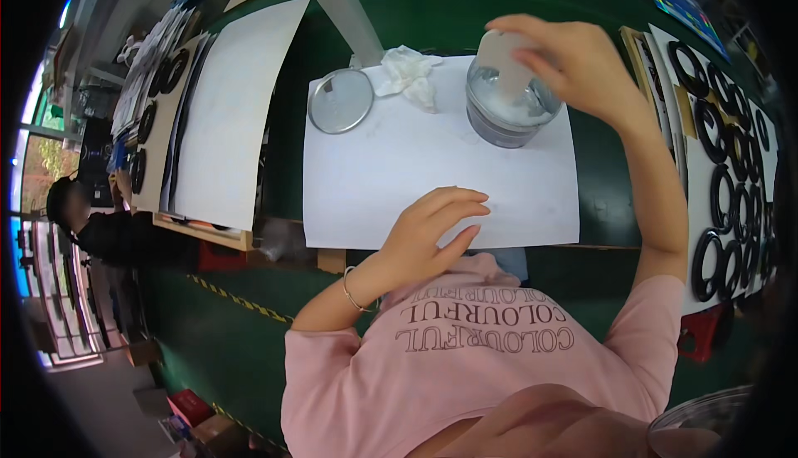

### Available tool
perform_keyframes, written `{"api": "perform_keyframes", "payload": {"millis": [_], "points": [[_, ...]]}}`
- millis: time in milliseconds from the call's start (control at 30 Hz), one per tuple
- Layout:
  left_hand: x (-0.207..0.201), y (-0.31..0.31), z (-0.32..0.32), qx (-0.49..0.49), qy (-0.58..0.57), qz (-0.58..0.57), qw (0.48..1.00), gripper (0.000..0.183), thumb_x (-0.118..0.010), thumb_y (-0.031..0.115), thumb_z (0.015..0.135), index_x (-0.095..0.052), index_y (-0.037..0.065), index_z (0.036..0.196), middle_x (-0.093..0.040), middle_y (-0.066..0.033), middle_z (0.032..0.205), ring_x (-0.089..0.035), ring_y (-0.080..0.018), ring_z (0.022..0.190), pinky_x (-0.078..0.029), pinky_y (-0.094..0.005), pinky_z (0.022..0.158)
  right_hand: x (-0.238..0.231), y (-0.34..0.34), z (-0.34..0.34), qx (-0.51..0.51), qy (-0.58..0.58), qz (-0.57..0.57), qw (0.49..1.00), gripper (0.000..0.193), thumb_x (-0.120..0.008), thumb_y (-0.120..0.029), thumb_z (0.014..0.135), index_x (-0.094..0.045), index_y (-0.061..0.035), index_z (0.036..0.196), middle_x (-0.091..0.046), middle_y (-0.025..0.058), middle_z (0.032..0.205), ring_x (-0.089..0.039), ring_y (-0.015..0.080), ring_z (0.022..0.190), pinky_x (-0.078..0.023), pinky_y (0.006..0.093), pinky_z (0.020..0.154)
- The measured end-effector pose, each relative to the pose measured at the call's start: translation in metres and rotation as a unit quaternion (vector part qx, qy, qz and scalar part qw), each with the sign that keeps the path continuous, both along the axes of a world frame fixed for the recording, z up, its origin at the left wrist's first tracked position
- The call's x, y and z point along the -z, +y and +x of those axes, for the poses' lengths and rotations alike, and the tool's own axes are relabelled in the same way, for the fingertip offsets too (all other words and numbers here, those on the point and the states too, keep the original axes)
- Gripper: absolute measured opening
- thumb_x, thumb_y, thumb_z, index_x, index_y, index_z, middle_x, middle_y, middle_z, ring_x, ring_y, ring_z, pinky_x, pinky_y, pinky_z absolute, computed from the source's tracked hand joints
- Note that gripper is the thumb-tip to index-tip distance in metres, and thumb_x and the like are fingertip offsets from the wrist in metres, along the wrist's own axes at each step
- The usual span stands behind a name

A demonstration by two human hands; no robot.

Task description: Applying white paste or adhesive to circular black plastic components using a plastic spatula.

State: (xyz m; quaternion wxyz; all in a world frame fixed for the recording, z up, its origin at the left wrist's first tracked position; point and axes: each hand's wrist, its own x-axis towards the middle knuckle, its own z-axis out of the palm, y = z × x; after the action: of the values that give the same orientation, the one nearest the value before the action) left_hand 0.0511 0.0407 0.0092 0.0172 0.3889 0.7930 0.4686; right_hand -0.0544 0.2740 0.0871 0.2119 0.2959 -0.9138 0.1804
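Note:
Above a round clear tub [504, 131], at the far right of a white sheet [399, 184], is my right hand [573, 63]. Its fingers and thumb pinch a thin, pale flat piece with rounded corners [501, 55], whose lower end dips inside the tub's rim. Something whitish and wet-looking shows in the tub, but I cannot tell what it is. My left hand [432, 229] is low over the sheet's near edge, fingers stretched and thumb apart, holding nothing. Beyond it, a round greyish lid [341, 101] lies flat at the sheet's far left, beside a crumpled white tissue [408, 76].
A pale upright post [337, 5] stands behind the tissue. White boards [237, 117] in a wooden tray flank the left side. To the right, several black rings [711, 130] lie on white boards. A person in dark clothing [125, 229] is at the far left.

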Motion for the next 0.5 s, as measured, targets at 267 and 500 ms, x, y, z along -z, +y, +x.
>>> {"api": "perform_keyframes", "payload": {"millis": [267, 500], "points": [[0.003, -0.03, -0.016, -0.038, 0.041, 0.048, 0.997, 0.02, -0.06, 0.0, 0.071, -0.059, 0.002, 0.091, -0.059, -0.0128, 0.101, -0.056, -0.0277, 0.093, -0.044, -0.0322, 0.08, -0.041, -0.024, 0.014, -0.007, 0.031, 0.05, 0.998, 0.048, -0.064, -0.022, 0.071, -0.049, -0.0128, 0.115, -0.062, 0.0104, 0.085, -0.06, 0.0272, 0.072, -0.047, 0.0321, 0.062], [0.007, -0.05, -0.015, -0.078, 0.036, 0.083, 0.993, 0.019, -0.06, 0.003, 0.072, -0.059, 0.003, 0.091, -0.06, -0.013, 0.098, -0.057, -0.0263, 0.093, -0.044, -0.0318, 0.08, -0.089, -0.022, 0.034, -0.002, 0.176, 0.048, 0.983, 0.033, -0.068, -0.021, 0.068, -0.058, -0.0099, 0.098, -0.062, 0.007, 0.084, -0.06, 0.0237, 0.073, -0.048, 0.0318, 0.063]]}}
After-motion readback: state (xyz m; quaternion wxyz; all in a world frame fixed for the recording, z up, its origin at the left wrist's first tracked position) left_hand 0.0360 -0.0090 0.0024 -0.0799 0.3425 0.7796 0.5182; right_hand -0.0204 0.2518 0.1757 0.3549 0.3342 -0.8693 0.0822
